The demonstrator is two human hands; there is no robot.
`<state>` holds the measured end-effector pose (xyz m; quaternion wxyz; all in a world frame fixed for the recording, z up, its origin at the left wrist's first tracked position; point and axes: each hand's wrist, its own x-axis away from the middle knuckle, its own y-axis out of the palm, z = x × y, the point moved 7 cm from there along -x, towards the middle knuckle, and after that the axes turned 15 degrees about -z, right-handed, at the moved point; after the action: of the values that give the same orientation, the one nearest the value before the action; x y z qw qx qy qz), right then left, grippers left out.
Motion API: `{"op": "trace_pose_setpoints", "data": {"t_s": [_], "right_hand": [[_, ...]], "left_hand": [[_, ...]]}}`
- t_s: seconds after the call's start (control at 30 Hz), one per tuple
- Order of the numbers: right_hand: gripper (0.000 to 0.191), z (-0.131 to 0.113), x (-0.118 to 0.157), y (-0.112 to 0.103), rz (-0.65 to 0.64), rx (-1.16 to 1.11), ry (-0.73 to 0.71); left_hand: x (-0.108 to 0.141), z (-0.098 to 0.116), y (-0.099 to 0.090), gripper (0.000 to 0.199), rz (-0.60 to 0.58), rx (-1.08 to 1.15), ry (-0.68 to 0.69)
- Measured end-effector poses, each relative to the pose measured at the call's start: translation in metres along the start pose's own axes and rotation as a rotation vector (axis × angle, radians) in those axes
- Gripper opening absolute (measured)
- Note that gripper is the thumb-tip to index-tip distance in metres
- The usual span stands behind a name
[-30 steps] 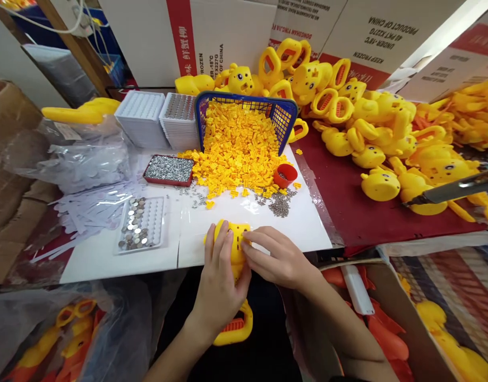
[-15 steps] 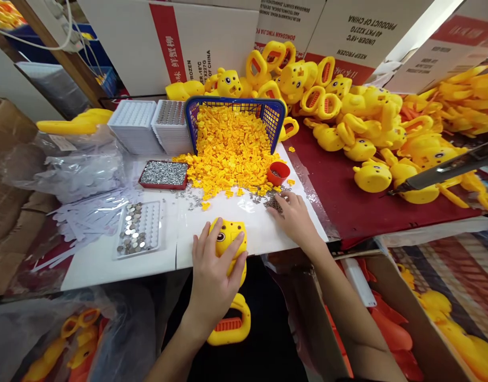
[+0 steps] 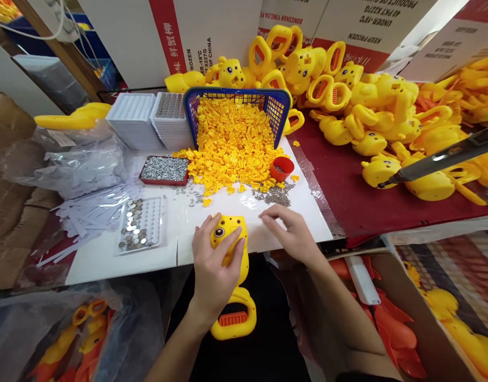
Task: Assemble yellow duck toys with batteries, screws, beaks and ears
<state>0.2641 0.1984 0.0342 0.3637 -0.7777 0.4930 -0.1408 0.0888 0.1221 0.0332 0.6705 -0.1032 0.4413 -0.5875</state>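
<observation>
My left hand (image 3: 212,260) is wrapped over a yellow animal-shaped toy (image 3: 241,268) at the table's front edge. The toy has a printed eye and small holes in its head; its loop handle with an orange ribbed grip hangs over my lap. My right hand (image 3: 292,233) hovers just right of the toy's head, thumb and fingertips pinched together. Whatever sits in that pinch is too small to make out. Behind it lies a loose spread of small dark screws (image 3: 276,195), beside a red cup (image 3: 276,174) with more screws inside.
A blue basket (image 3: 238,92) spills small yellow parts forward. Left of it are a red tray (image 3: 164,183) of silvery pieces, stacked white trays (image 3: 133,119) and a tray of coin-like discs (image 3: 152,241). A dark screwdriver-like tool (image 3: 438,162) juts in from the right, before piled yellow toys (image 3: 381,114).
My right hand has drawn back from the screw pile toward the toy, its fingers now pinched. My left hand keeps its hold on the toy. The view has shifted slightly.
</observation>
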Motion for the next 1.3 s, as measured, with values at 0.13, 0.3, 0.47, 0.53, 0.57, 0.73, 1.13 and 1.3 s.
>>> {"op": "trace_pose_setpoints", "data": {"t_s": [0.13,0.3,0.47,0.53,0.57,0.73,1.13,1.3], "right_hand": [[0.026,-0.028,0.001,0.035,-0.309,-0.608,-0.048],[0.029,-0.020,-0.005,0.057,-0.538,-1.039,0.051],[0.029,-0.007,-0.003,0.066,-0.522,-1.228,0.156],[0.029,-0.008,-0.002,0.065,-0.490,-1.238,0.167],[0.029,-0.010,-0.002,0.063,-0.482,-1.217,0.154],[0.026,-0.014,-0.001,0.022,-0.367,-0.579,0.028],[0.026,0.061,-0.003,-0.025,-0.124,-0.163,0.216],[0.024,0.074,-0.001,-0.072,0.329,-0.173,0.113]], "left_hand": [[0.002,0.010,0.000,0.032,-0.002,-0.073,0.100],[0.000,0.012,0.001,0.038,-0.140,0.069,0.228],[-0.005,0.008,-0.003,0.032,-0.189,0.175,0.277],[-0.008,0.008,-0.004,0.032,-0.183,0.202,0.282],[-0.009,0.008,-0.003,0.031,-0.185,0.213,0.280],[-0.015,0.006,0.000,0.022,-0.151,0.230,0.200],[-0.031,-0.009,0.001,0.004,-0.173,0.184,0.109],[-0.029,-0.017,0.008,0.008,-0.198,0.266,0.064]]}}
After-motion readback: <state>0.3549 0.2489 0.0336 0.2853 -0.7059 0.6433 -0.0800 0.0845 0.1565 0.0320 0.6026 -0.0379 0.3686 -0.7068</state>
